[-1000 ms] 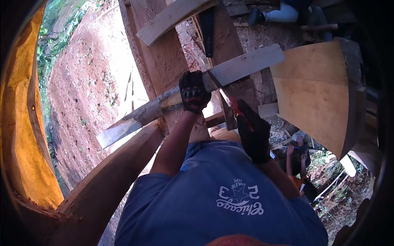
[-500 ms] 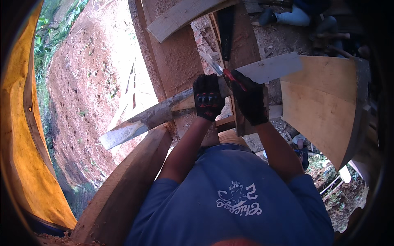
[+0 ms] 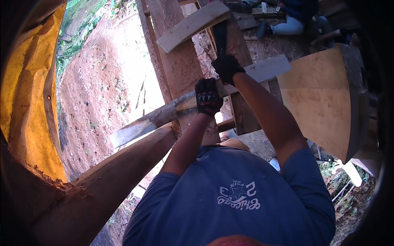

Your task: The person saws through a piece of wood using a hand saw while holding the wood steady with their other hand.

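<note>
My left hand [image 3: 209, 97], in a black glove, is closed over a long, narrow wooden plank [image 3: 162, 114]. The plank has rough bark on part of it and runs from lower left to upper right. My right hand [image 3: 228, 69], also gloved in black, is closed just above the plank, slightly right of the left hand and farther away. What its fingers hold is hidden. A long dark strip [image 3: 220, 37] ends right beside my right hand; I cannot tell whether the hand touches it.
Under the plank lie dusty boards [image 3: 178, 61], with a short pale board [image 3: 193, 26] across them. A thick beam [image 3: 127, 153] rises at lower left, near a yellow sheet [image 3: 28, 86]. A broad curved wooden panel [image 3: 318, 100] stands right. Another person [image 3: 293, 22] is at far right.
My right hand has moved farther away and left, its forearm now stretched across the plank. The red-handled tool with a pale blade it held no longer shows. My left hand stays on the plank.
</note>
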Action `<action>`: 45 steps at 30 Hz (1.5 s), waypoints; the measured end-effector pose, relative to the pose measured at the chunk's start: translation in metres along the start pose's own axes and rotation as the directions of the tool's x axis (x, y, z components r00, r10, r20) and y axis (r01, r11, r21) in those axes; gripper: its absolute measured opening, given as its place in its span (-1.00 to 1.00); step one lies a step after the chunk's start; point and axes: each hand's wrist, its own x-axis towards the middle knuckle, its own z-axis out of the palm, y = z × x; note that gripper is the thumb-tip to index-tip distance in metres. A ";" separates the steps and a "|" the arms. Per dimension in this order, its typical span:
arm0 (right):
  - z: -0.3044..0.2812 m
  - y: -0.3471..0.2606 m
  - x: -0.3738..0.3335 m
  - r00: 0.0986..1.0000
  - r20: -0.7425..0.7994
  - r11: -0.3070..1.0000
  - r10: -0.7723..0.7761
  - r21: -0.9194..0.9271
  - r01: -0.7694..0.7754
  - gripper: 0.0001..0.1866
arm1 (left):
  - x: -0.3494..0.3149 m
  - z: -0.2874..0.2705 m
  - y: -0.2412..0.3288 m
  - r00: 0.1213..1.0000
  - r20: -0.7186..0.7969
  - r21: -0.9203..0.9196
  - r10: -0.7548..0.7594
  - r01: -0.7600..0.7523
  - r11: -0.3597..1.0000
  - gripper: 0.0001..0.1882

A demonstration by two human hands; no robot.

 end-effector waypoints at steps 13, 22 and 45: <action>0.021 -0.042 -0.157 0.784 -0.610 0.814 0.112 0.509 0.279 -0.62 | 0.005 0.004 0.003 0.993 0.106 0.308 -0.045 0.010 0.951 -0.48; -0.093 -0.110 -0.294 0.789 -0.613 0.955 0.037 0.254 0.153 -0.56 | 0.003 0.014 0.009 0.983 0.094 0.313 -0.156 0.119 0.942 -0.48; -0.082 -0.062 -0.460 0.928 -0.257 0.851 0.270 0.515 -0.105 -0.56 | 0.009 0.001 0.003 0.962 0.208 0.295 -0.175 0.109 0.949 -0.38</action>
